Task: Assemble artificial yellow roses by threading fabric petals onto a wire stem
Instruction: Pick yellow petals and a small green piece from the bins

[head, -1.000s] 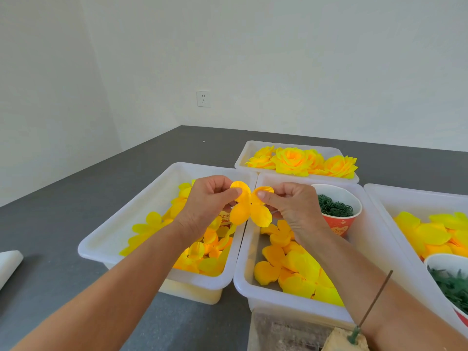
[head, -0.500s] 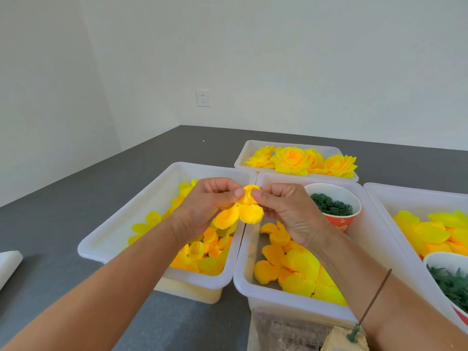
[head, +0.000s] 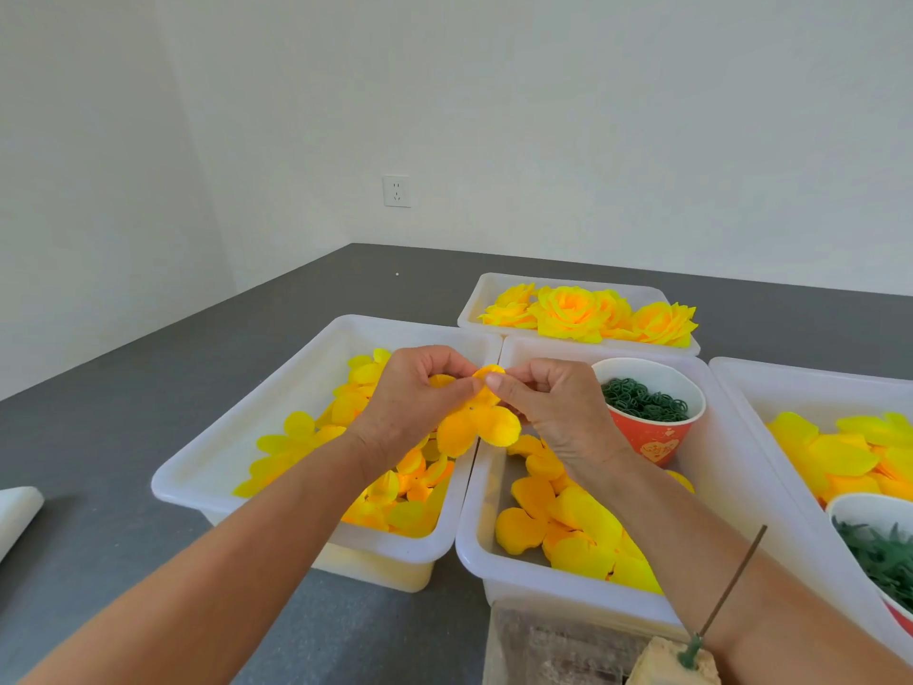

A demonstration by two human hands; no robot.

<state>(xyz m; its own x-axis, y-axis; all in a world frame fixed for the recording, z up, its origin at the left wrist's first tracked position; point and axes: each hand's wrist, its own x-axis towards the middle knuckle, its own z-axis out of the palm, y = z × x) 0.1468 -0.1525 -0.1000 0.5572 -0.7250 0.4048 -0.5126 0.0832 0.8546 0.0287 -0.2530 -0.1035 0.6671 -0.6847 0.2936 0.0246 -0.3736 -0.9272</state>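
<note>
A yellow fabric petal piece (head: 477,422) with several lobes hangs between both hands above the two middle bins. My left hand (head: 412,405) pinches its upper left part. My right hand (head: 553,407) pinches its top lobe, fingertips nearly meeting the left thumb. A thin wire stem (head: 726,593) stands tilted in a pale block (head: 657,664) at the bottom right, apart from both hands.
White bins of loose yellow petals sit left (head: 197,467), centre (head: 474,551) and right (head: 741,388). A far bin (head: 474,309) holds finished yellow roses (head: 573,311). A red cup (head: 647,437) holds green rings; a second cup (head: 840,511) holds green leaves. White object (head: 17,511) at far left.
The petal piece, spread wide between both hands a second ago, has been drawn together. My fingertips have come close at its top, and its lower lobes now hang down.
</note>
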